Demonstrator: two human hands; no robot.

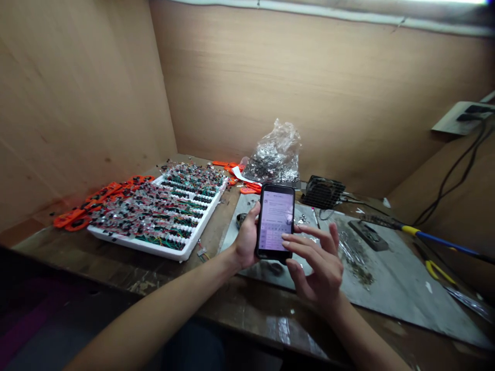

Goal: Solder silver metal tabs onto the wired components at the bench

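The left hand is gripping a phone, fingers wrapped around its left edge, holding it upright and tilted toward the camera just above the worktop. The right hand is hovering open beside the phone's lower right corner, holding nothing, with one fingertip touching the lit screen near the bottom, where a keyboard seems to be showing. The text on the screen is too small to read.

The phone is sitting over the near edge of a grey metal sheet that is lying on the worktop. To the left, a white tray is holding rows of small wired circuit parts, with orange plastic pieces lying along its far side. Behind the phone, a clear plastic bag of shiny bits is standing against the wall, and a small black fan is sitting just to its right. A tool with a blue and yellow handle is resting on the right side, near yellow-handled cutters.

For tapping well, the left hand is probably best kept firm and steady so the screen does not wobble under each touch. The right fingertip should be landing lightly and squarely on one key at a time, with the other fingers lifted clear of the glass, since they are spread close to the screen edge and could brush it.
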